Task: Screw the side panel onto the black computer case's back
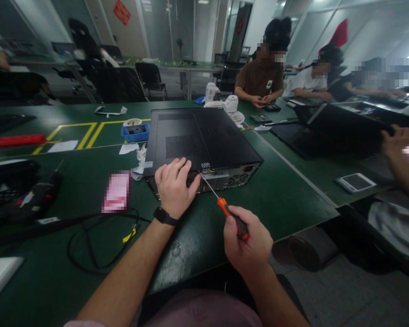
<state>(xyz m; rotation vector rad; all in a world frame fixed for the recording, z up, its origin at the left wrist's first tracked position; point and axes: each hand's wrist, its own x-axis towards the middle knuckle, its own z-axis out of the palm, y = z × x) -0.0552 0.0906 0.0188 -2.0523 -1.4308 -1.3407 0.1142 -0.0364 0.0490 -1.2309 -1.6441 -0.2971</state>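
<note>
A black desktop computer case [187, 136] lies on its side on the green table, its rear panel with ports and fan grille facing me. My left hand [177, 186] rests on the case's near top edge, fingers laid over the top panel and thumb by the rear edge. In my right hand [247, 236] is a screwdriver [226, 206] with an orange and black handle, gripped with fingers wrapped round it. Its thin shaft slants up and left to the rear edge of the case, close to my left thumb. Whether the tip sits in a screw cannot be made out.
Left of the case are a blue bin [135, 132], a pink packet [117, 191], black cables [88, 254] and a power drill [37, 195]. A white fan [230, 106] stands behind it. A phone [356, 182] lies at right, where other people work.
</note>
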